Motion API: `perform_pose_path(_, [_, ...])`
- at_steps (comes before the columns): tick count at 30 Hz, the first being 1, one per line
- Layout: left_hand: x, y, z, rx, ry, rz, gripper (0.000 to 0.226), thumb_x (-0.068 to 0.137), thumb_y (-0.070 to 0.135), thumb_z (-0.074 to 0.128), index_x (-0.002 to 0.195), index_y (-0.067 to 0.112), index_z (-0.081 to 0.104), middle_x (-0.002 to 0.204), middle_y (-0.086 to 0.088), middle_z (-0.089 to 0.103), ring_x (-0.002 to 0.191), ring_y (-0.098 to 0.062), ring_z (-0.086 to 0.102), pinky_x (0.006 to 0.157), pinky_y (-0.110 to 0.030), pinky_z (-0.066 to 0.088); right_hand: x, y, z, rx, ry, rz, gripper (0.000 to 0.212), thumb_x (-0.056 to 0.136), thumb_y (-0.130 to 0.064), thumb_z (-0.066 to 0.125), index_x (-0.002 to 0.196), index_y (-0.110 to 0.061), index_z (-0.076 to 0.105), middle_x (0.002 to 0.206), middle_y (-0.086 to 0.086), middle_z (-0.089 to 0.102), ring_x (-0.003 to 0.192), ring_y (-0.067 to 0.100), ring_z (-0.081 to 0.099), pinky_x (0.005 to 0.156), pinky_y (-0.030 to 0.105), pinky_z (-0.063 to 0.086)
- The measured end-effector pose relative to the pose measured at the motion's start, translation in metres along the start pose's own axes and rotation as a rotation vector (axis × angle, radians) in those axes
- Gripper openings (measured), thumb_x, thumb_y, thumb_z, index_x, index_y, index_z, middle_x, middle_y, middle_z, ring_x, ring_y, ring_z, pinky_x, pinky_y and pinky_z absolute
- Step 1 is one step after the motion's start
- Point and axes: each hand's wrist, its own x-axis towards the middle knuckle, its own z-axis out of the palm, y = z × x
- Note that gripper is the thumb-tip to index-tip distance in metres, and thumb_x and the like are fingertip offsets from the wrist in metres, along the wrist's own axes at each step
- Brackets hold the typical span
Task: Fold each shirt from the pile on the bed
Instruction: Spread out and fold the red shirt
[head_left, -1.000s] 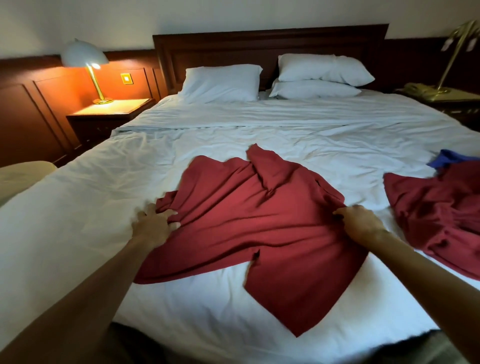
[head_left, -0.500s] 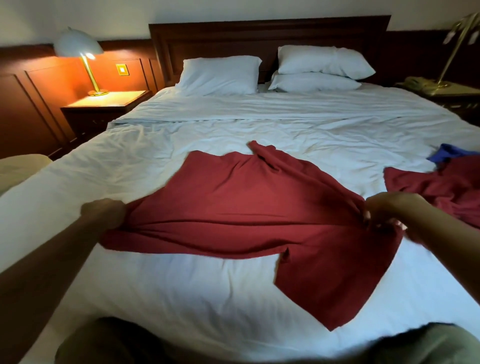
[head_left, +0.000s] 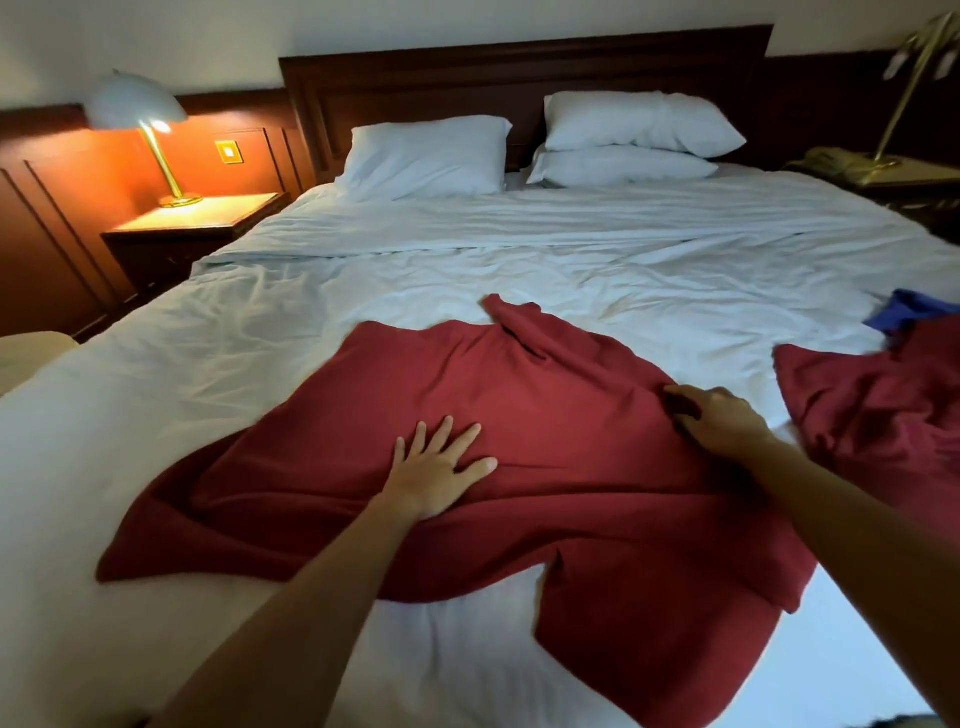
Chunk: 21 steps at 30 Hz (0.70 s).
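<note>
shirt: the red shirt (head_left: 519, 467) is laid out across the near half of the bed (head_left: 234, 374), mostly opened up. It's rumpled, with a ridge bunched at the far edge and creases along the left side, and no fold has been made in it yet.
left hand: the left hand (head_left: 436, 473) is laid palm-down on the shirt's middle, fingers spread wide.
right hand: the right hand (head_left: 722, 421) is set on the shirt's right edge. The fingers are bent over the cloth in shadow, so pinching vs. just pressing can't be told.
step: it's probably being smoothed flat before fold 1.
done: pretty much nothing, since 0 folded shirts are seen anywhere in view.
left: all of this shirt's folding, plus the pile (head_left: 872, 415) at the right, which is crumpled red cloth with a blue piece (head_left: 904, 312) tucked behind it. So at least 2 more, by the look of it.
progress: early days, it'd be guessed.
around: 3 pillows (head_left: 426, 156) are stacked at the headboard, and a lit lamp (head_left: 137, 104) is on the left nightstand.
</note>
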Motion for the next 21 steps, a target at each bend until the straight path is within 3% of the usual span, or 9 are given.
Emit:
perform_pose_path(2, [0.014,-0.001,0.005,-0.006,0.023,-0.037,0.073,0.087,0.083,0.026,0.152,0.057,0.004,0.168,0.009,-0.006,0.154,-0.026,-0.011,0.122,-0.053,-0.010,0.009,0.001,-0.002,0.030,-0.058,-0.084,0.052,0.095,-0.026,0.056,0.139,-0.051,0.043,0.128,0.017,0.057,0.116,0.037,0.056,0.102,0.045,0.044])
perform_pose_path(4, [0.024,-0.007,0.004,-0.011,0.021,-0.047,0.074,0.086,0.084,0.025,0.152,0.058,0.003,0.168,0.009,-0.007,0.154,-0.024,-0.011,0.122,-0.053,-0.011,0.015,0.000,-0.002,-0.027,-0.077,-0.200,0.053,0.095,-0.013,0.051,0.140,-0.040,0.050,0.122,0.015,0.059,0.114,0.036,0.058,0.100,0.042,0.045])
perform_pose_path(6, [0.033,-0.011,0.003,-0.020,0.030,-0.055,0.075,0.085,0.084,0.025,0.152,0.059,0.003,0.168,0.009,-0.007,0.154,-0.024,-0.012,0.121,-0.052,-0.012,0.018,-0.001,-0.008,-0.162,0.049,-0.220,0.050,0.095,-0.014,0.045,0.139,-0.038,0.053,0.117,0.011,0.050,0.104,0.038,0.061,0.091,0.044,0.049])
perform_pose_path(9, [0.045,-0.014,0.004,-0.027,0.056,-0.073,0.075,0.085,0.085,0.025,0.151,0.059,0.003,0.168,0.008,-0.007,0.154,-0.024,-0.012,0.121,-0.052,-0.013,0.020,0.013,-0.025,-0.360,0.191,-0.089,0.039,0.101,-0.026,0.040,0.135,-0.036,0.056,0.127,0.013,0.043,0.101,0.042,0.061,0.085,0.044,0.047])
perform_pose_path(12, [0.053,-0.016,0.002,-0.024,0.062,-0.092,0.075,0.084,0.086,0.024,0.151,0.059,0.003,0.168,0.008,-0.007,0.154,-0.024,-0.012,0.120,-0.052,-0.013,0.019,0.033,-0.030,-0.523,0.062,0.143,0.038,0.104,-0.030,0.036,0.136,-0.025,0.057,0.135,0.014,0.044,0.118,0.037,0.056,0.097,0.045,0.047])
perform_pose_path(15, [0.055,-0.016,0.002,-0.023,0.055,-0.097,0.076,0.083,0.087,0.022,0.152,0.059,0.003,0.168,0.008,-0.007,0.154,-0.025,-0.013,0.120,-0.053,-0.013,0.010,0.020,-0.025,-0.542,-0.061,0.223,0.040,0.098,-0.029,0.043,0.135,-0.026,0.056,0.145,0.011,0.033,0.131,0.035,0.041,0.105,0.047,0.038])
perform_pose_path(18, [0.048,-0.014,-0.001,-0.035,0.025,-0.087,0.075,0.086,0.085,0.024,0.153,0.056,0.005,0.168,0.007,-0.007,0.154,-0.025,-0.013,0.121,-0.052,-0.014,-0.020,-0.015,-0.024,-0.459,0.044,0.048,0.041,0.093,-0.038,0.049,0.133,-0.033,0.057,0.144,0.010,0.034,0.133,0.035,0.032,0.108,0.052,0.028])
perform_pose_path(21, [0.031,-0.015,-0.005,-0.048,0.004,-0.034,0.074,0.088,0.082,0.028,0.154,0.054,0.009,0.168,0.007,-0.004,0.154,-0.025,-0.009,0.123,-0.050,-0.009,-0.082,-0.056,-0.009,-0.130,0.163,-0.269,0.039,0.089,-0.051,0.052,0.122,-0.033,0.063,0.123,0.006,0.053,0.116,0.031,0.052,0.098,0.047,0.044])
